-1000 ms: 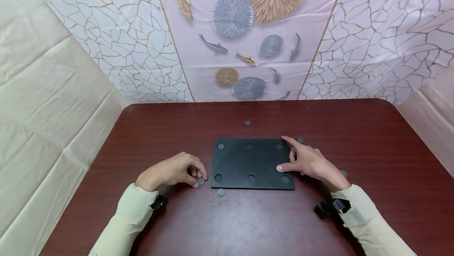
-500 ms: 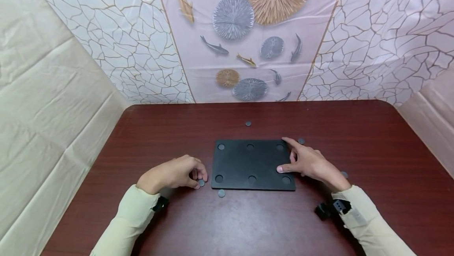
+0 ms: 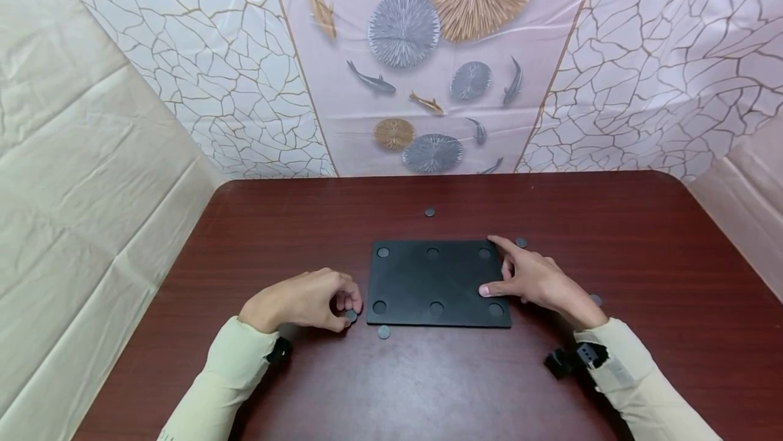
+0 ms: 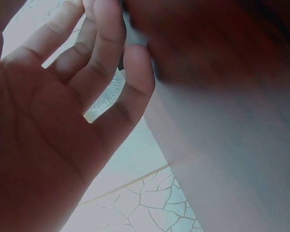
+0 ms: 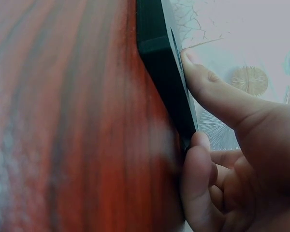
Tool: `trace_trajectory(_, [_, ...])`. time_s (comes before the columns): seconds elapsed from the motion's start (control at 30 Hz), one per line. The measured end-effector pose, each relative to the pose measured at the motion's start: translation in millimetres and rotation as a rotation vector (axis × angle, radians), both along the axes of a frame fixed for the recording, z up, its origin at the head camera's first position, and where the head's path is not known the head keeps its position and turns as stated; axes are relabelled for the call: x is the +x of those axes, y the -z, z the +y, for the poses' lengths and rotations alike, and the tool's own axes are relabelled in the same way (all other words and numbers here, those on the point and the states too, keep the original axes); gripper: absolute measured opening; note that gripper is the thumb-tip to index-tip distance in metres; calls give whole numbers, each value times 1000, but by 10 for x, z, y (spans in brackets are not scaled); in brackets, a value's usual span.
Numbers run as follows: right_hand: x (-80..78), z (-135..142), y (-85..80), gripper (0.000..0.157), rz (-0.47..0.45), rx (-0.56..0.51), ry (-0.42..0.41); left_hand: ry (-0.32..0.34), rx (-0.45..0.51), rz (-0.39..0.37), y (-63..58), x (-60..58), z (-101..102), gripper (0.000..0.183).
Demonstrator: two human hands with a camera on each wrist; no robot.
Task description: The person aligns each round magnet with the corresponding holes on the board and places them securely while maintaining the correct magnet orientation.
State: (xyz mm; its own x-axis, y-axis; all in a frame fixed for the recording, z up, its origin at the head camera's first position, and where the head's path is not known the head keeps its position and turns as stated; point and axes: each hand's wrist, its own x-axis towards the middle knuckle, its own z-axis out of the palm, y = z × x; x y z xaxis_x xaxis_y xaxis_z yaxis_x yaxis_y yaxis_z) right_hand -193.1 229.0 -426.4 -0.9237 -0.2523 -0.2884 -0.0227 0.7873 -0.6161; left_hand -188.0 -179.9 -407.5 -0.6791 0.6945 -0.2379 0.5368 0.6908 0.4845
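A flat black board (image 3: 431,285) with round recesses along its far and near edges lies mid-table in the head view. A grey disc (image 3: 383,252) fills its far left recess; the other recesses look unfilled. To the board's left, my left hand (image 3: 308,300) pinches a small grey disc (image 3: 351,316) between thumb and fingers, low over the table. The left wrist view shows curled fingers (image 4: 108,43), with the disc hidden. My right hand (image 3: 529,278) grips the board's right side, thumb on top and index finger reaching to the far corner. In the right wrist view, the other fingers (image 5: 198,174) bend against its edge.
More loose grey discs lie around the board: one disc (image 3: 383,332) at its near edge, another disc (image 3: 429,212) beyond it, and others by the right hand. The brown table (image 3: 293,217) meets a patterned cloth (image 3: 428,108) at the back.
My left fingers have closed in on the disc, which has shifted slightly toward the near side. The right hand and the board stay in place.
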Motion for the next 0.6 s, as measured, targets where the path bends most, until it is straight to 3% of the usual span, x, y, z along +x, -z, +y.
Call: trace_trajectory(0.6, [1,-4,-2,107,-8,-3,-2,26,65,34,-26,-1,0,22])
